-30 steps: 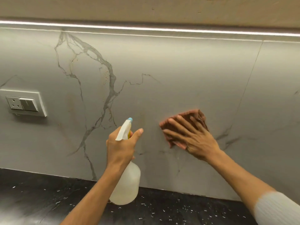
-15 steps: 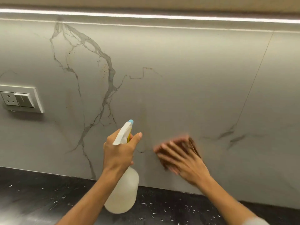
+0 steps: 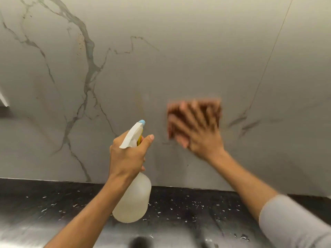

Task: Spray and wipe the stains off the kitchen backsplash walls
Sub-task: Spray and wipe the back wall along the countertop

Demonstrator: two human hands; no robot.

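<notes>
Upward toward 12 o'clock goes the right hand [image 3: 197,135], flat on the cloth [image 3: 215,109], mid-wipe; left hand [image 3: 128,154] grips the spray bottle [image 3: 134,199].

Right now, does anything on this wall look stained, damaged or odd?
Nothing looks damaged or spilled. A faint brownish streak runs down the wall between the spray bottle and the cloth, and brown specks sit beside the grey vein at upper left.

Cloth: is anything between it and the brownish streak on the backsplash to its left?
Nothing visible. Bare backsplash lies between the cloth under the right hand and the streak. The spray bottle in the left hand sits lower, below the streak.
</notes>
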